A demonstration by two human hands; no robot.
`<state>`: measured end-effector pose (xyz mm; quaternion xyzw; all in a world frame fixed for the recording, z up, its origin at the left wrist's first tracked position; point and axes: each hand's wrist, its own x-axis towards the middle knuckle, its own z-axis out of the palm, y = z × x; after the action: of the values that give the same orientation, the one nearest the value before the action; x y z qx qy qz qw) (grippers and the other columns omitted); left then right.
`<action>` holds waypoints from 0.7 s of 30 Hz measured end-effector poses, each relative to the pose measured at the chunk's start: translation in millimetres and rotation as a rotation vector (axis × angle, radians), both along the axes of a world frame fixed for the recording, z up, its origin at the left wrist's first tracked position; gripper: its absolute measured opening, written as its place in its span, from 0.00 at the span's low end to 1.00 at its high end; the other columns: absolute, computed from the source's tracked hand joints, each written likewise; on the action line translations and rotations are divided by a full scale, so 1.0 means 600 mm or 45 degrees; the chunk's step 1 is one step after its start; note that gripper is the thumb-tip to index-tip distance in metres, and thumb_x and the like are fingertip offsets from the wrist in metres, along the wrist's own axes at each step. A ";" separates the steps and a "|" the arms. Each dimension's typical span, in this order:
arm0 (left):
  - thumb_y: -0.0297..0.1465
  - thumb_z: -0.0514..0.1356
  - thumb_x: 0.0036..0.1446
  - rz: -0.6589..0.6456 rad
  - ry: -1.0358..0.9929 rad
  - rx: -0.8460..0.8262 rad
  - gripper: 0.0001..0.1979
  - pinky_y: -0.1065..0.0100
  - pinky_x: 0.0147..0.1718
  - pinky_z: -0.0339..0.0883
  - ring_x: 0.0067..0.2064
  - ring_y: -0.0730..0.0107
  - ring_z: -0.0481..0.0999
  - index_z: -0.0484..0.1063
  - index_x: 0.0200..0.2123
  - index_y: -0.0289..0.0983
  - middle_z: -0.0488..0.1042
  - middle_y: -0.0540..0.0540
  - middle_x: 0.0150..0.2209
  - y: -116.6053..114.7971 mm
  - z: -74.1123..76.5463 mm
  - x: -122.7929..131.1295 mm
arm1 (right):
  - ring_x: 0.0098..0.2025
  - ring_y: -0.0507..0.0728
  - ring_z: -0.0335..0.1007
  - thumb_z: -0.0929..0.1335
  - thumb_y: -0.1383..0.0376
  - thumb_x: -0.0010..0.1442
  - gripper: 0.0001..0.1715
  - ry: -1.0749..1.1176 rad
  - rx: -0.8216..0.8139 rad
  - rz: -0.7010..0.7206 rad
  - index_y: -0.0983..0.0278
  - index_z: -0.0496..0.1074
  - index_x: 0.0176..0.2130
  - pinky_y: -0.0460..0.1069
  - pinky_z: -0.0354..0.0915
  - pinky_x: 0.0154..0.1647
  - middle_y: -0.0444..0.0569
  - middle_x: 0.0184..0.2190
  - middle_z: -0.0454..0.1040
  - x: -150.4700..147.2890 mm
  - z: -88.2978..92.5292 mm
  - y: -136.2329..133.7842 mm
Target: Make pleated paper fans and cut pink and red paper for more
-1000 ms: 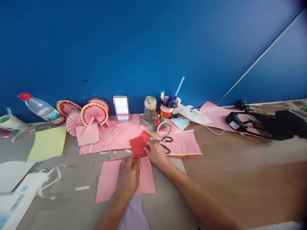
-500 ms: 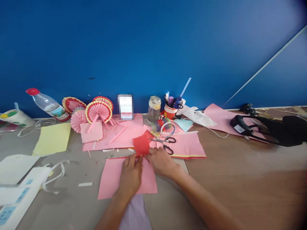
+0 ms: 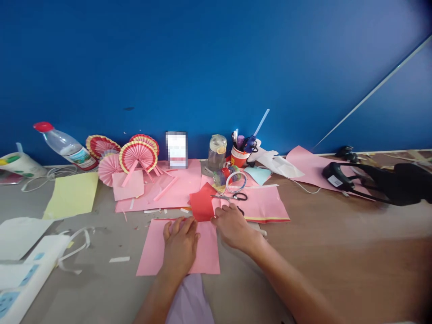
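Note:
Flat on the pink paper sheet (image 3: 151,256) lies my left hand (image 3: 180,245), fingers spread near its far edge. A thin red strip (image 3: 158,219) runs along that edge. My right hand (image 3: 234,227) is curled at the sheet's far right corner, fingertips pressed together; what they hold, if anything, I cannot make out. Just beyond my hands a red piece of paper (image 3: 202,202) rests on the table. Scissors with black handles (image 3: 240,196) lie past my right hand, which partly hides them.
Behind stand pleated paper fans (image 3: 138,155), a phone (image 3: 177,150), a clear jar (image 3: 217,153) and a red cup of pens (image 3: 239,157). A tape roll (image 3: 245,182) leans near the scissors. At left are a tilted bottle (image 3: 69,146) and a power strip (image 3: 33,274); at right, black headgear (image 3: 388,182).
My right hand has moved slightly right, away from my left hand, toward the sheet's corner. My left hand's fingers have spread and shifted a little left. The red paper shows more fully.

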<state>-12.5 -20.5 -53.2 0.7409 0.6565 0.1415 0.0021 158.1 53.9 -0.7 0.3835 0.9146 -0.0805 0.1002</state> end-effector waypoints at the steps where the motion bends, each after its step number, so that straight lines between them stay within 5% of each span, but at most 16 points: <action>1: 0.29 0.52 0.61 -0.004 0.001 -0.002 0.15 0.48 0.55 0.49 0.53 0.56 0.67 0.73 0.47 0.42 0.74 0.44 0.51 0.000 0.001 0.000 | 0.42 0.63 0.67 0.63 0.74 0.53 0.16 -0.002 0.003 -0.007 0.69 0.76 0.39 0.58 0.56 0.46 0.59 0.38 0.73 0.000 0.000 0.001; 8: 0.30 0.54 0.59 0.012 0.029 0.035 0.13 0.47 0.55 0.49 0.51 0.55 0.68 0.74 0.45 0.40 0.76 0.43 0.48 -0.001 0.009 -0.007 | 0.43 0.58 0.66 0.60 0.69 0.62 0.14 0.247 0.010 -0.218 0.64 0.72 0.42 0.51 0.58 0.43 0.54 0.40 0.72 0.040 0.006 0.002; 16: 0.30 0.52 0.60 0.013 0.003 0.087 0.10 0.47 0.54 0.50 0.47 0.58 0.70 0.74 0.35 0.40 0.77 0.44 0.42 -0.001 0.015 -0.010 | 0.44 0.62 0.66 0.62 0.74 0.56 0.13 0.105 0.004 -0.407 0.67 0.71 0.40 0.53 0.60 0.42 0.57 0.42 0.71 0.108 -0.030 -0.052; 21: 0.31 0.52 0.60 0.063 -0.025 0.181 0.14 0.50 0.52 0.57 0.49 0.55 0.69 0.71 0.46 0.38 0.72 0.39 0.48 0.010 0.013 -0.015 | 0.40 0.58 0.67 0.60 0.75 0.55 0.12 0.351 -0.125 -0.460 0.67 0.69 0.36 0.50 0.61 0.41 0.55 0.38 0.71 0.122 -0.036 -0.055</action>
<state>-21.4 -14.6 -45.2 0.7213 0.6629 0.1949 -0.0475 231.2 20.9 -22.1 0.5210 0.8311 -0.1931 -0.0233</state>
